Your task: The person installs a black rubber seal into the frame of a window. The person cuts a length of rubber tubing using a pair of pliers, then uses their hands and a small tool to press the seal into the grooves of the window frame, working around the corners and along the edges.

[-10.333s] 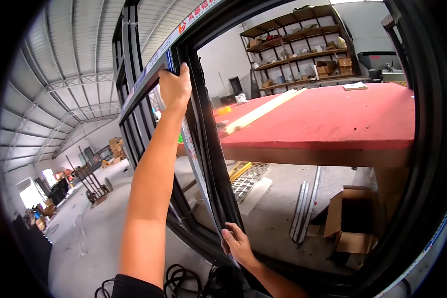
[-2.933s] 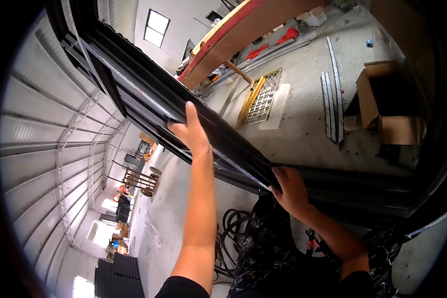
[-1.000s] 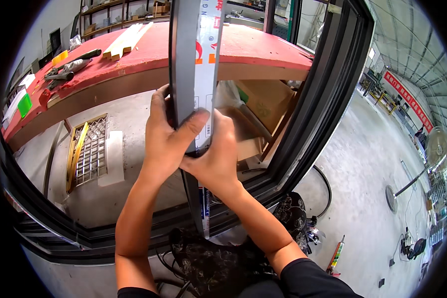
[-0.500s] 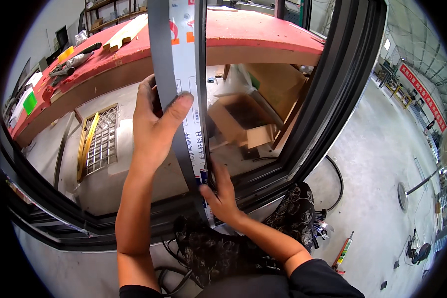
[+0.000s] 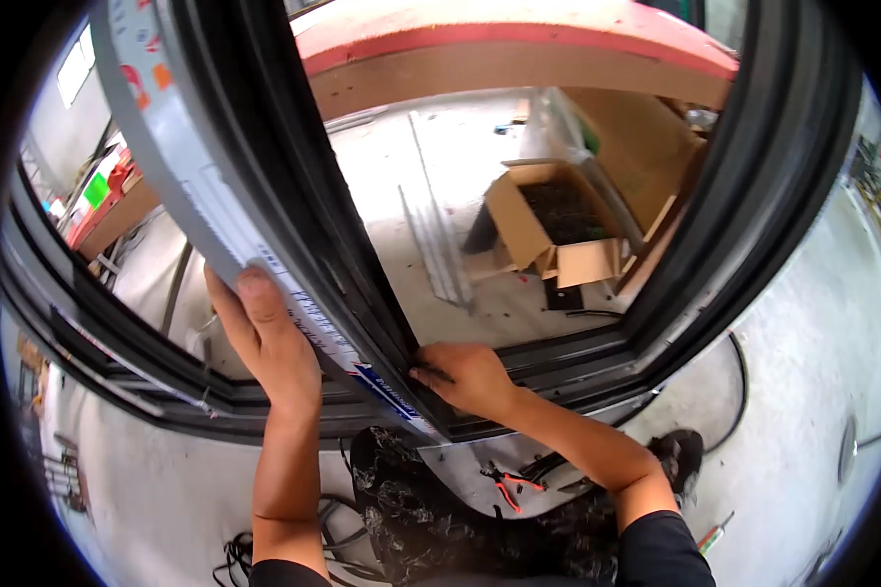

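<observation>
A dark grey window frame stands before me, divided by an upright bar whose face carries white printed protective film. My left hand grips this bar at its lower half, thumb on the filmed face and fingers around its left edge. Lower down, my right hand is closed, knuckles up, against the bar's black inner side close to the bottom rail. Its fingertips are partly hidden, and I cannot make out what lies in them. Orange-handled pliers lie on the floor by my legs.
Behind the frame is a red-topped workbench, with an open cardboard box beneath it. Black cables coil on the floor near my left knee. A sealant tube lies to the right.
My view has shifted, so the bar now appears farther left and slanted. My left hand holds lower on it; my right hand has moved onto its black inner side. The pliers have come into view.
</observation>
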Motion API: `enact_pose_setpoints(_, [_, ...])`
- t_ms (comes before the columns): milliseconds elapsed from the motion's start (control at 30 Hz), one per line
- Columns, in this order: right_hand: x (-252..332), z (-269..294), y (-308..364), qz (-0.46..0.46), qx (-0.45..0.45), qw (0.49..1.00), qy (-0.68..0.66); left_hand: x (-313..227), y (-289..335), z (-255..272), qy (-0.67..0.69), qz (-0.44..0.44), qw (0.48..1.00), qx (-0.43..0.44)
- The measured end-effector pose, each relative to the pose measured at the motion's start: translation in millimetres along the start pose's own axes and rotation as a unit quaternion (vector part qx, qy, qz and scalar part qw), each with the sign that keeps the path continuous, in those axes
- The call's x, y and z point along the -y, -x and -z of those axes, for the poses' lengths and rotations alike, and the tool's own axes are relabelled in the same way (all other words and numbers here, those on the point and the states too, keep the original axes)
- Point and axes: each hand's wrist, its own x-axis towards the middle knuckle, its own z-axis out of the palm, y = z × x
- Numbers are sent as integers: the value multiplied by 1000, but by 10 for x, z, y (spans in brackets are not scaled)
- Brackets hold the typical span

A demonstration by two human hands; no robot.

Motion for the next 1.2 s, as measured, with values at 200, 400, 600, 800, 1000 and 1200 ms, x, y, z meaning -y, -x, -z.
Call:
enact_pose_setpoints(200, [-93, -98, -113, 41, 54, 997, 37, -120, 76, -111, -91, -136, 981, -107])
enact_pose_setpoints(400, [-424, -239, 101, 123, -51, 986, -105, -140, 263, -466, -184, -156, 962, -128])
enact_pose_setpoints(600, [-516, -310, 88, 165, -90, 973, -133, -181, 239, -501, -235, -116, 949, -174])
enact_pose_setpoints(800, [-619, -341, 19, 208, -88, 964, -143, -119, 165, -654, -360, -149, 877, -282])
enact_pose_setpoints(1000, [-608, -305, -15, 215, -67, 965, -133, -26, 92, -654, -449, -194, 814, -314])
enact_pose_setpoints(1200, [-632, -255, -22, 189, -28, 967, -168, 27, 260, -468, -468, -179, 831, -241])
